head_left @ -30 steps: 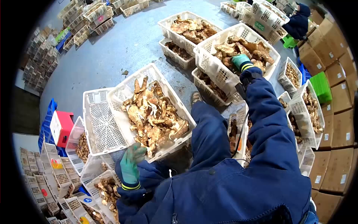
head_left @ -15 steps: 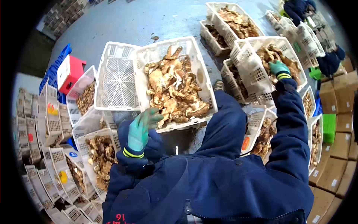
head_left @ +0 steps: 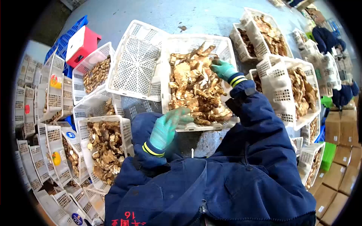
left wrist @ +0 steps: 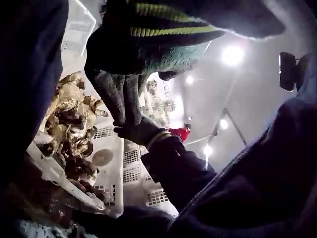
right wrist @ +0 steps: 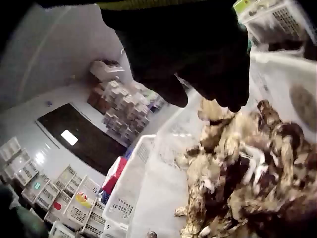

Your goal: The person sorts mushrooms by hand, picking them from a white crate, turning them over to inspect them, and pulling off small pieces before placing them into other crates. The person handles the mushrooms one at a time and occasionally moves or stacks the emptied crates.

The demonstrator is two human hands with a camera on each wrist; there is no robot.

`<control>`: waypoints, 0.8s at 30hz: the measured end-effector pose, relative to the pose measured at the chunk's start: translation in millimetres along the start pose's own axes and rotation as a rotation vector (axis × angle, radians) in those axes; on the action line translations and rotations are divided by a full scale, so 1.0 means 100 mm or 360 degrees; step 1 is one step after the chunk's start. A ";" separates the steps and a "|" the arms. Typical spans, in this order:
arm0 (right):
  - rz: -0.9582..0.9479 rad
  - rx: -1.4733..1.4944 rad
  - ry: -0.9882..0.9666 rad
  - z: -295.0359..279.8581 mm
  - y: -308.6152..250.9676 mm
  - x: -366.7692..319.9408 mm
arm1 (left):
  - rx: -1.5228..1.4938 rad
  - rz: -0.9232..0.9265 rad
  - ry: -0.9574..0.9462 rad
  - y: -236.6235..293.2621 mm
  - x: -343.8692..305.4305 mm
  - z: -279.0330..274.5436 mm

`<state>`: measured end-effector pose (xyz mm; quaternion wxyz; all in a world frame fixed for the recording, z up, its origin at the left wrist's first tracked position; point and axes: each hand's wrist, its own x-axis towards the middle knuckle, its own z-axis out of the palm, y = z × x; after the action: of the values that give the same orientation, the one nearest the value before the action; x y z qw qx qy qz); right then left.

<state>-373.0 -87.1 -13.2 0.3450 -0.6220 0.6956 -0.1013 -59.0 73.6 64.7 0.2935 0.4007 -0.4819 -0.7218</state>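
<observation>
A white plastic crate stands in front of me, its bottom covered by a pile of brown-and-cream mushrooms. My right hand, in a green glove with dark fingertips, hangs over the pile's far right part. In the right wrist view the thumb and fingers of that dark hand stand apart right above the mushrooms, with nothing seen between them. Near the crate's front left corner is my gloved left hand, fingers extended over the nearest mushrooms. The left wrist view shows those fingers long and straight, holding nothing.
An empty white crate adjoins on the left. Mushroom-filled crates stand at right, and another crate at lower left. Beyond are a red-and-white box, cardboard boxes and other people.
My right hand has left the mushroom crate at right and come over the pile in front of me. The left hand stays by the front left corner. My head view has swung rightward.
</observation>
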 end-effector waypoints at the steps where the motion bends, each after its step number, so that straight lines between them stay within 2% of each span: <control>1: 0.0122 0.0081 -0.0099 0.16 -0.04 0.19 | 0.0070 -0.0034 -0.0002 0.00 0.03 -0.02; 2: 0.0206 -0.0112 -0.0101 0.27 -0.04 0.35 | 0.0106 -0.0006 -0.0009 0.00 0.05 -0.05; 3: 0.0290 -0.0305 -0.0115 0.32 -0.18 0.43 | 0.0037 -0.0139 -0.0016 -0.03 0.08 -0.07; 5: 0.0176 -0.0655 -0.0068 0.73 0.27 1.01 | -0.0023 -0.0217 0.0001 -0.07 0.12 -0.11; 6: 0.0477 -0.0487 -0.0068 0.55 -0.19 0.80 | -0.0043 -0.0214 -0.0004 -0.07 0.14 -0.14; 7: 0.0291 -0.0629 -0.0253 0.30 -0.61 0.51 | -0.0063 -0.0212 -0.0011 -0.06 0.15 -0.15; 9: 0.0547 -0.0534 -0.0257 0.66 -0.23 0.95 | -0.0112 -0.0233 0.0011 -0.08 0.20 -0.18; 10: 0.0501 -0.0556 -0.0229 0.78 -0.19 1.01 | -0.0147 -0.0243 0.0027 -0.10 0.22 -0.19; 13: 0.0721 -0.0563 -0.0198 0.84 -0.21 1.02 | -0.0206 -0.0353 0.0026 -0.14 0.27 -0.22; 17: 0.0816 -0.0183 -0.0371 0.65 -0.15 0.99 | -0.0219 -0.0452 0.0038 -0.15 0.33 -0.21; 18: 0.0850 -0.0193 -0.0151 0.69 -0.11 0.96 | -0.0248 -0.0471 0.0054 -0.13 0.33 -0.20; 19: 0.0831 0.0073 -0.0057 0.58 -0.20 0.78 | -0.0277 -0.0489 0.0069 -0.13 0.32 -0.19; 21: 0.0592 -0.0096 0.0095 0.69 0.30 0.85 | -0.0237 -0.0337 0.0052 -0.18 0.29 -0.20; 22: 0.0599 0.0282 0.0140 0.62 0.24 0.66 | -0.0267 -0.0296 0.0045 -0.21 0.27 -0.21; 23: 0.0639 0.0570 0.0151 0.73 0.51 0.74 | -0.0293 -0.0251 0.0033 -0.23 0.26 -0.21; 24: 0.0391 0.1076 0.0211 0.82 0.74 0.69 | -0.0210 -0.0297 0.0002 -0.22 0.26 -0.20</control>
<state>-381.7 -112.5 -140.8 0.4949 -0.3767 0.7131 -0.3236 -55.9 52.0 32.0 0.2512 0.4241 -0.3937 -0.7759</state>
